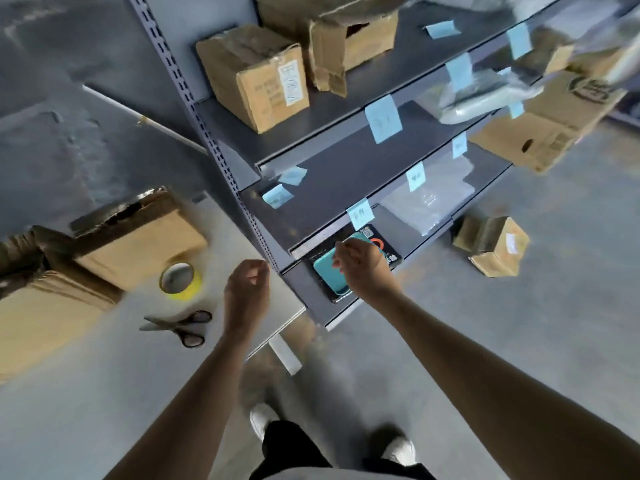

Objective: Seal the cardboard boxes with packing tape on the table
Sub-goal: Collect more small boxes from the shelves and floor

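Two cardboard boxes lie on the grey table [86, 368] at the left: one [138, 244] with a torn, taped top edge, and a larger one [38, 306] nearer the left border. A yellow roll of packing tape [180, 280] lies flat beside them, with black-handled scissors [180, 325] just in front of it. My left hand [247, 296] hovers over the table's right edge, fingers loosely curled, holding nothing. My right hand [363, 268] hangs in front of the lowest shelf, fingers loosely curled and empty, above a teal item [327, 275] on a dark package.
A grey metal shelf rack [311, 126] with blue paper labels stands to the right of the table, carrying cardboard boxes [256, 77] and plastic bags. Another small box [491, 244] sits on the concrete floor. My feet show at the bottom.
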{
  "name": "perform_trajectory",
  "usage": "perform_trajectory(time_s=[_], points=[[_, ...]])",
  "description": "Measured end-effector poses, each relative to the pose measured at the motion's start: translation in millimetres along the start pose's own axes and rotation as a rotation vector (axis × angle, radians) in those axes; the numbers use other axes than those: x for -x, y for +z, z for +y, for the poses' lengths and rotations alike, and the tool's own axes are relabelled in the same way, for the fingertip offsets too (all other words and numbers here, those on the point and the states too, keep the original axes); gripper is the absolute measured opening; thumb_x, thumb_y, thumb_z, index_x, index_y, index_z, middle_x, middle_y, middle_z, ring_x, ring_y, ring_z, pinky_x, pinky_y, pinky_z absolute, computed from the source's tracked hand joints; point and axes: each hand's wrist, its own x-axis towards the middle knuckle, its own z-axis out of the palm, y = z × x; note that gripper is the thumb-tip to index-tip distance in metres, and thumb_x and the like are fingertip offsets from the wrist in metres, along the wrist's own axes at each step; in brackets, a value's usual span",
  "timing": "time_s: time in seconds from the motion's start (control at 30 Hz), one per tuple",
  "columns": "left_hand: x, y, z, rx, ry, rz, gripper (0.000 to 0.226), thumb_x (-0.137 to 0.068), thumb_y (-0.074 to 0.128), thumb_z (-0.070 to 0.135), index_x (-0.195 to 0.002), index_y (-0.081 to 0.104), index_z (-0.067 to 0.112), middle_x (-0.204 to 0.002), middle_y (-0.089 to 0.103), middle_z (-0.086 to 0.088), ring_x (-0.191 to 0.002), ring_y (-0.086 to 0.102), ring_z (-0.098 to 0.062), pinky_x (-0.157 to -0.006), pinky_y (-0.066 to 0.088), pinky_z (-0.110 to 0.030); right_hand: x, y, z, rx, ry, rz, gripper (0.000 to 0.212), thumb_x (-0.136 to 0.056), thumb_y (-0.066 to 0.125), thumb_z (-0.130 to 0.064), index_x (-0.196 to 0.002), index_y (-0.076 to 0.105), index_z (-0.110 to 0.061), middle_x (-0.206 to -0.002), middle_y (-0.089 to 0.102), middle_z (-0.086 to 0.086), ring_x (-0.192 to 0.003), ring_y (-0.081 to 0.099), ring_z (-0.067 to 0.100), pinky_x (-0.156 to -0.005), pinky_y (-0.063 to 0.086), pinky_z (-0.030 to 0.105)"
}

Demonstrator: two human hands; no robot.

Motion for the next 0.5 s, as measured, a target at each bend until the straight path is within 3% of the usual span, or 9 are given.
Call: perform_trajectory(time_s=[0.07,0.13,0.27,0.4,0.5], points=[[19.7,29.1,14.5,0.014,0.007,-0.059,0.020,-0.095,0.057,0.028,-0.098,0.067,0.011,-0.095,0.072,-0.009,-0.088,0.066,-0.024,-0.076,0.046,-0.028,10.1,-30.9,22.4,-0.011,0.020,0.029,0.041,-0.092,0.047,-0.043,-0.070,0.059,-0.011,-0.071,0.070,0.005,-0.071,0.068,0.029,-0.071,0.056,0.049],[35.4,56.3,28.9,0.024,0.037,-0.105,0.026,-0.093,0.055,0.035,-0.095,0.067,0.013,-0.093,0.073,-0.006,-0.088,0.067,-0.021,-0.079,0.052,-0.031,18.1,-60.0,41.2,-0.031,0.032,0.067,0.037,-0.098,0.050,-0.035,-0.068,0.060,-0.016,-0.068,0.069,-0.001,-0.068,0.069,0.020,-0.070,0.057,0.041],[50.7,111.7,58.8,-0.006,0.064,-0.214,0.024,-0.099,0.053,0.027,-0.102,0.067,0.008,-0.094,0.072,-0.006,-0.092,0.068,-0.020,-0.083,0.051,-0.031,29.0,-114.3,70.6,-0.059,0.071,0.137,0.033,-0.103,0.049,-0.027,-0.075,0.062,-0.016,-0.068,0.067,-0.006,-0.061,0.062,0.005,-0.066,0.052,0.029],[54.6,164.8,81.5,-0.026,0.117,-0.323,0.023,-0.099,0.053,0.028,-0.101,0.067,0.010,-0.095,0.072,-0.004,-0.094,0.068,-0.019,-0.089,0.053,-0.036,28.5,-159.5,103.3,-0.058,0.104,0.219,0.037,-0.103,0.049,-0.032,-0.074,0.062,-0.012,-0.068,0.069,0.000,-0.060,0.064,0.016,-0.063,0.053,0.037],[51.5,208.0,94.7,-0.045,0.116,-0.412,0.018,-0.097,0.054,0.036,-0.095,0.065,0.022,-0.098,0.072,0.000,-0.096,0.069,-0.019,-0.092,0.054,-0.042,20.5,-192.7,125.8,-0.076,0.147,0.281,0.038,-0.103,0.050,-0.028,-0.073,0.063,-0.009,-0.067,0.068,-0.001,-0.057,0.060,0.009,-0.063,0.053,0.038]])
